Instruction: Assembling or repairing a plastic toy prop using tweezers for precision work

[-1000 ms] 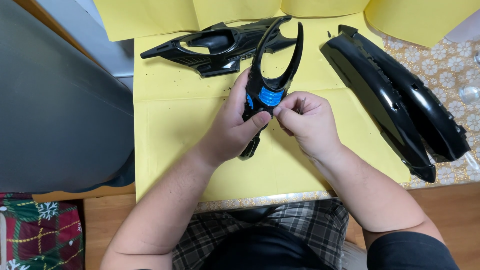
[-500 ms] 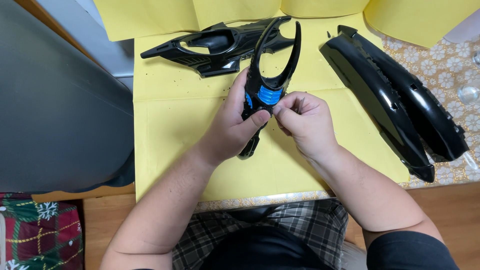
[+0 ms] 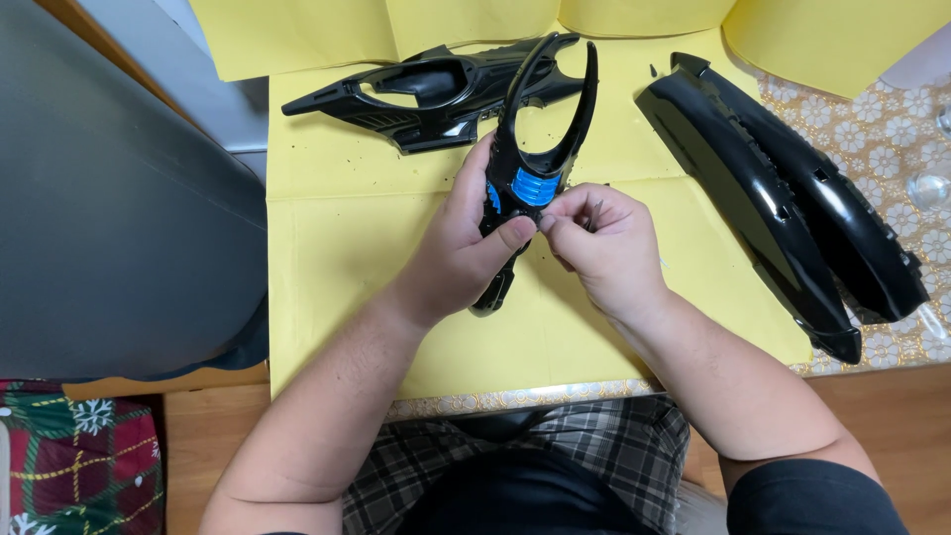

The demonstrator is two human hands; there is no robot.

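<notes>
The left hand point(image 3: 461, 248) is wrapping around the forked black plastic part point(image 3: 535, 163) and holding it up over the middle of the yellow paper point(image 3: 347, 277). Its fingers are closed snugly on the part's lower stem. The right hand point(image 3: 599, 243) is pinching at the blue ribbed patch point(image 3: 535, 186) with thumb and first finger pressed together; what is between them, if anything, is too small to see.

The two thin prongs are pointing to 12 o'clock. They look bendy and skinny, so a hard squeeze could be snapping one. The plastic is smooth and shiny, so it could be slipping out of the hand and dropping onto the bench. Tiny black specks are lying on the paper, and a small bit could be getting lost among them.

At 11 o'clock a flat black shell with holes point(image 3: 436, 94) is lying on the paper. At 3 o'clock two long curved glossy black covers point(image 3: 792, 218) are resting side by side, partly on a flowery tablecloth point(image 3: 901, 139). The paper is soft and creased.
</notes>
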